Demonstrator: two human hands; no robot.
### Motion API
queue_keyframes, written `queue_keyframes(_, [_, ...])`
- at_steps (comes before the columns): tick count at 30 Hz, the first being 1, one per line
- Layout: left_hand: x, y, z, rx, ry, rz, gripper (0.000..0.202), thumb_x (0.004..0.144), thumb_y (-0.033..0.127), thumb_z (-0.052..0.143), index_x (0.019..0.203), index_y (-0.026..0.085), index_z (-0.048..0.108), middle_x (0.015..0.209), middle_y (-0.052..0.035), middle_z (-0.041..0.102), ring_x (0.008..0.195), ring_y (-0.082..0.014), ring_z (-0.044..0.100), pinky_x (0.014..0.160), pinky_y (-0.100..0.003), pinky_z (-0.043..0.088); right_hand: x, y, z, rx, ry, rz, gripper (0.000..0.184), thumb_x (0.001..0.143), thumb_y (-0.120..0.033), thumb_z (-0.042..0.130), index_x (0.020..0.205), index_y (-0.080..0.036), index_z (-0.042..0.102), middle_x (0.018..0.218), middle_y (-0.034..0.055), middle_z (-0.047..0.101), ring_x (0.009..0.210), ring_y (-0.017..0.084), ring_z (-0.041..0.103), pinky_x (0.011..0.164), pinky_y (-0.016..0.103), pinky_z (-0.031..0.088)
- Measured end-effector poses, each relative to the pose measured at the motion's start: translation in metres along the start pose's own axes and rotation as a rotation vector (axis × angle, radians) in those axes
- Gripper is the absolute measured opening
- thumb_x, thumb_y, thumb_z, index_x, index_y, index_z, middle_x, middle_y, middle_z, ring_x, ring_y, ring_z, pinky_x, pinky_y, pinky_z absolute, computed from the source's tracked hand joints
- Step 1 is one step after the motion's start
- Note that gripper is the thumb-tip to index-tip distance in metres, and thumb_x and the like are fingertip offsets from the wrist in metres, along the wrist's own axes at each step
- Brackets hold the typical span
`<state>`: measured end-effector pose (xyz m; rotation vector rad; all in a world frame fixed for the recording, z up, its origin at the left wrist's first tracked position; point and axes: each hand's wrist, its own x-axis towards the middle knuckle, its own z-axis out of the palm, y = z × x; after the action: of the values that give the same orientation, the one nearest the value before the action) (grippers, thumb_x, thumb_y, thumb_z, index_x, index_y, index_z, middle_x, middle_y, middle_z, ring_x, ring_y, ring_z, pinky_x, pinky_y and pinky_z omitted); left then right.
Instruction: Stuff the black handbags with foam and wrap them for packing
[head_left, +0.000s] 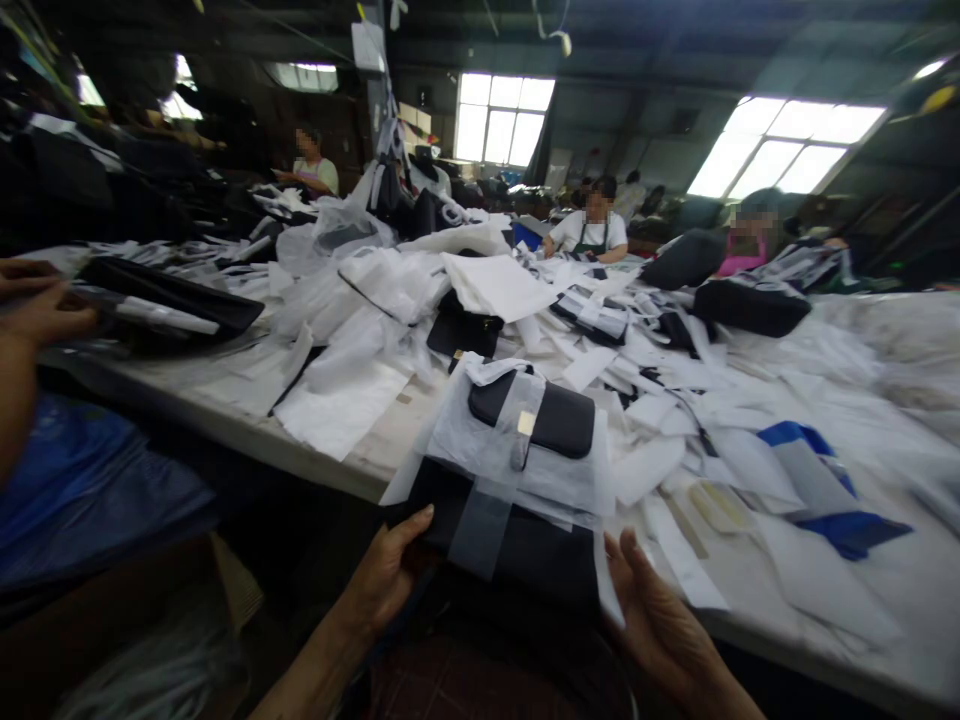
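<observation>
Over the table's near edge is a black handbag (540,540), its upper part wrapped in thin white paper (450,420). On top lies a small black flap (562,415) with a gold-coloured clasp (526,423), crossed by a pale strip. My left hand (390,575) grips the bag's left side, thumb on top and fingers hidden underneath. At the right side, my right hand (649,605) is closed around the edge of the bag and its paper; some of its fingers are out of sight behind it.
White paper sheets (495,285) and plastic heap across the table (360,470). Another person's hands (45,305) hold a black bag (180,290) at left. A blue-and-grey piece (817,480) lies right. A cardboard box (232,580) stands below left. Several people work beyond.
</observation>
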<state>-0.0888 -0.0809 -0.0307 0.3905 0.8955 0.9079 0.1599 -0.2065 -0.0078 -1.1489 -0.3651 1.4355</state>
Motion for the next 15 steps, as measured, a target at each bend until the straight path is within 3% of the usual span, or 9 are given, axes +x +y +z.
queue_keyframes(3, [0.003, 0.007, 0.024, 0.047, -0.034, -0.032, 0.009, 0.071, 0.011, 0.075, 0.078, 0.015, 0.07, 0.079, -0.0056, 0.076, 0.079, -0.0249, 0.074, 0.066, -0.031, 0.063, -0.006, -0.017, 0.002, -0.001, 0.011, -0.136, 0.052, 0.08, -0.059, 0.068, 0.118, -0.023, 0.065, 0.105, 0.0102, 0.074, 0.105, 0.03, 0.068, 0.089, 0.044, 0.057])
queue_keyframes(6, [0.014, 0.013, 0.071, 0.087, -0.142, -0.026, 0.009, 0.075, 0.01, 0.072, 0.082, 0.015, 0.07, 0.082, -0.0061, 0.076, 0.076, -0.0238, 0.074, 0.064, -0.032, 0.063, -0.008, -0.054, -0.004, -0.017, 0.099, -0.255, 0.043, 0.078, -0.046, 0.076, 0.113, -0.023, 0.066, 0.1, 0.0065, 0.075, 0.103, 0.029, 0.069, 0.089, 0.042, 0.058])
queue_keyframes(9, [0.029, 0.017, 0.143, 0.077, -0.331, 0.027, 0.012, 0.078, 0.01, 0.069, 0.09, 0.015, 0.07, 0.089, -0.0059, 0.076, 0.077, -0.0216, 0.073, 0.068, -0.036, 0.064, -0.005, -0.112, -0.024, 0.008, 0.272, -0.396, 0.035, 0.073, -0.041, 0.08, 0.1, -0.022, 0.067, 0.098, 0.0049, 0.075, 0.105, 0.03, 0.068, 0.09, 0.043, 0.058])
queue_keyframes(12, [0.048, 0.013, 0.229, 0.037, -0.506, -0.009, 0.007, 0.082, 0.011, 0.066, 0.088, 0.014, 0.068, 0.084, -0.005, 0.074, 0.073, -0.0182, 0.071, 0.073, -0.039, 0.064, -0.003, -0.171, -0.06, 0.033, 0.359, -0.518, 0.038, 0.08, -0.051, 0.07, 0.106, -0.024, 0.064, 0.108, 0.0049, 0.074, 0.109, 0.031, 0.066, 0.09, 0.051, 0.057])
queue_keyframes(15, [0.074, -0.006, 0.318, -0.014, -0.599, -0.084, 0.002, 0.084, 0.012, 0.064, 0.083, 0.013, 0.066, 0.075, -0.0044, 0.072, 0.068, -0.0165, 0.069, 0.075, -0.039, 0.063, -0.003, -0.196, -0.11, 0.03, 0.411, -0.626, 0.046, 0.084, -0.062, 0.059, 0.112, -0.025, 0.062, 0.112, 0.0072, 0.072, 0.108, 0.031, 0.067, 0.088, 0.051, 0.057])
